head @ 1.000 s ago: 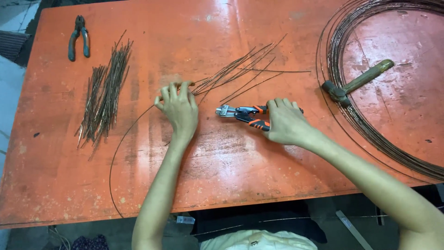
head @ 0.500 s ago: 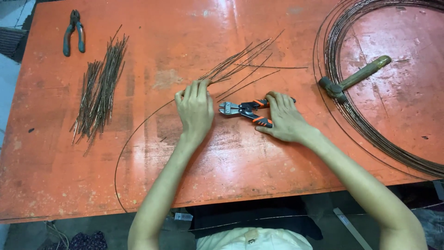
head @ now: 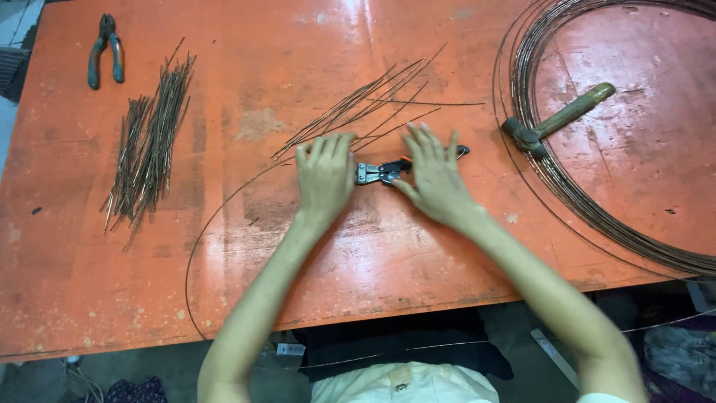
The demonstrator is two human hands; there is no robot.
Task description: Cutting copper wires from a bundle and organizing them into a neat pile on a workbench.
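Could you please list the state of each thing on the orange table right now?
left hand: flat, palm down on the wire.
right hand: resting on the cutters.
cutters: lying flat, jaws shut.
wire coil: wound, lying flat.
hammer: lying on the coil.
pliers: lying untouched.
cut wire bundle: lying loose.

Workshop, metalwork or wire-cutting kind. Worn orange metal counter (head: 224,246) with scuffed, stained paint is filling the view. Big coil of steel wire (head: 567,186) is lying at the right, a hammer (head: 559,119) resting on it. Bundle of cut wire lengths (head: 149,149) is sitting at the left, pliers (head: 104,52) in the far left corner. Small cutters (head: 384,172) are lying mid-counter. Bare concrete floor is showing below the near edge.
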